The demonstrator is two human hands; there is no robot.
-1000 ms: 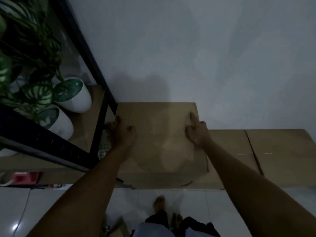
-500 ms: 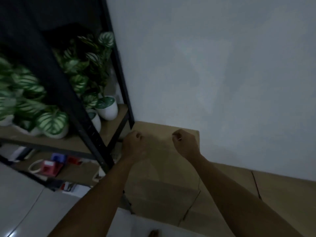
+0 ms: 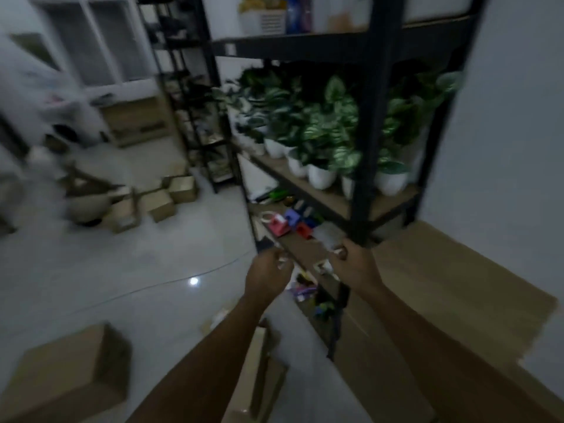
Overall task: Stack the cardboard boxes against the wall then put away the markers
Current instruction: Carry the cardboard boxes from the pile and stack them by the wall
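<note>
Showing, head view, a dim and motion-blurred storeroom. Both forearms reaching forward over the pale tiled floor (image 3: pixel 183 239).

Left hand (image 3: pixel 265 277): fingers curled, nothing visibly held; grip closed on nothing, as far as blur allows. Right hand (image 3: pixel 355 268): fingers curled likewise, a small pale spot at the knuckles, too blurred to identify; grip closed, nothing clearly held.

Stacked cardboard boxes (image 3: pixel 451 288): plain brown, flat tops, lying low along the white wall (image 3: pixel 512 148) at right, just beside the foot of the black shelving rack (image 3: pixel 375 117). Edges smeared by blur.

Loose cardboard box (image 3: pixel 70 370): brown, closed, on the floor at lower left, well apart from the wall. Flattened cardboard piece (image 3: pixel 262 361): on the floor between the forearms. Small cardboard boxes (image 3: pixel 171 196): several, brown, clustered on the floor farther back at left.

Markers: not distinguishable; small coloured items (image 3: pixel 305 290) on the rack's lowest level, too blurred to name.

Potted plants (image 3: pixel 320 141): variegated green leaves in white pots, ranged on the rack's middle shelf. Red and blue objects (image 3: pixel 290 222): on the shelf below the plants. White basket (image 3: pixel 264 21): on the top shelf.
</note>
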